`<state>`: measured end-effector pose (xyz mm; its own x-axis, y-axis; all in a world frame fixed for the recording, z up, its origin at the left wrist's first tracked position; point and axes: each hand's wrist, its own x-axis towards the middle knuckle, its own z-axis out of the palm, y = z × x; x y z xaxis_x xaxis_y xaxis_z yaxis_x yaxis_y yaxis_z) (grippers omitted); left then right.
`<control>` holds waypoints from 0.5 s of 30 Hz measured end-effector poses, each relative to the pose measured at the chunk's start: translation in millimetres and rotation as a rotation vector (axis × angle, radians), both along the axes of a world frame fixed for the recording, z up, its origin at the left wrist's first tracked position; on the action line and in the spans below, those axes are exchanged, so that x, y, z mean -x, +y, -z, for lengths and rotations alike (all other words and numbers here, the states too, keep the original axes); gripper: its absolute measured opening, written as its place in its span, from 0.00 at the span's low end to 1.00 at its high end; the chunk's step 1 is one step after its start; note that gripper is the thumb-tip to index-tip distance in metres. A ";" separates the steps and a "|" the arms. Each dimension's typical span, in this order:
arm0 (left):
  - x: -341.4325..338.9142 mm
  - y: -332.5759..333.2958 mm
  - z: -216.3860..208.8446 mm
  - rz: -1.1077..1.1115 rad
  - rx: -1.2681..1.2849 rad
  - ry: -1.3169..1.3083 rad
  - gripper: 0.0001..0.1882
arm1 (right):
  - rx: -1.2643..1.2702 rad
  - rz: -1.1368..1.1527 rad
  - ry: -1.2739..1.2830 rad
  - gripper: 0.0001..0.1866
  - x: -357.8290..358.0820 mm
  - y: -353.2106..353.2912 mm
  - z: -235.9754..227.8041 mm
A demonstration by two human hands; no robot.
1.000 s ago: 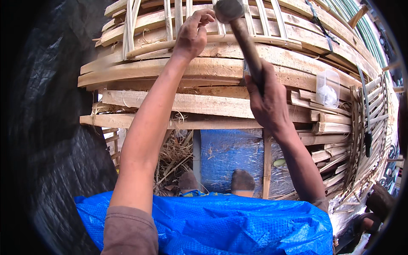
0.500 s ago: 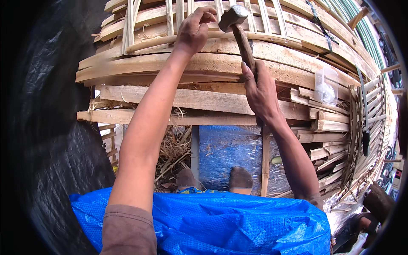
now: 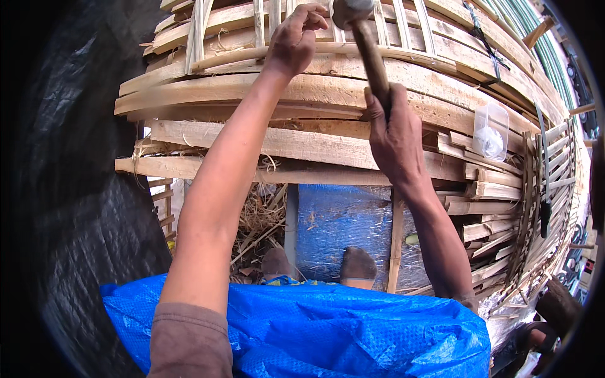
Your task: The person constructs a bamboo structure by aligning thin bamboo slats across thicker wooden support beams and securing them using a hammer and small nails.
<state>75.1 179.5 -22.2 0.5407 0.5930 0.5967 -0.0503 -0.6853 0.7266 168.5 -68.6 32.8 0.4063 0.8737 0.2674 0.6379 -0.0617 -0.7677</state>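
My right hand (image 3: 398,135) is wrapped round the wooden handle of a hammer (image 3: 372,60), whose metal head is up near the top edge. Over the upper planks, my left hand (image 3: 293,43) has its fingers curled and drawn together; whatever they pinch, if anything, is too small to see. It sits at a frame of thin upright wooden slats (image 3: 259,25) crossed by a long narrow strip (image 3: 409,55). The hammer head hangs just right of the left hand. Beneath the frame lie thick pale wooden planks (image 3: 328,91).
A clear plastic tub (image 3: 490,132) rests on the planks at right, beside stacked split slats (image 3: 495,191). A black-handled blade (image 3: 544,214) lies beyond. Blue sheeting (image 3: 353,327) covers my lap; black sheeting (image 3: 94,189) spreads at left. Wood shavings (image 3: 258,211) lie below the planks.
The hammer has shifted slightly up and right, and its head now meets the picture's top edge. My left hand keeps its curled pose at the slats; the whole view has shifted a little.
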 end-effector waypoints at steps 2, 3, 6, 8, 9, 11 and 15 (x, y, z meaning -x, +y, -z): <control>2.7 -0.8 -1.5 0.008 0.019 -0.017 0.24 | -0.050 0.024 0.034 0.12 6.2 -1.5 -21.5; 2.0 -1.0 -2.5 0.012 0.028 -0.031 0.24 | -0.059 0.034 0.012 0.11 9.1 -6.7 -31.1; -3.5 0.7 1.0 0.041 0.075 -0.087 0.24 | -0.141 0.033 0.007 0.11 16.3 -22.0 -13.4; -7.7 -1.7 -2.5 0.001 0.033 -0.041 0.25 | 0.037 0.044 -0.013 0.12 6.9 -14.8 19.6; -7.7 -2.9 -4.7 -0.004 0.026 -0.042 0.25 | 0.110 0.045 0.001 0.12 3.3 -6.6 20.7; -1.9 -1.0 -4.9 0.034 0.027 -0.056 0.26 | 0.073 0.047 -0.017 0.14 1.9 8.5 14.6; 0.7 -0.1 0.6 0.022 0.051 -0.074 0.25 | -0.028 0.081 0.065 0.13 4.2 -3.7 -27.0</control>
<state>74.4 179.4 -22.7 0.5094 0.6120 0.6049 -0.1194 -0.6459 0.7540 164.3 -72.3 59.8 0.4928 0.8299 0.2617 0.5804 -0.0894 -0.8094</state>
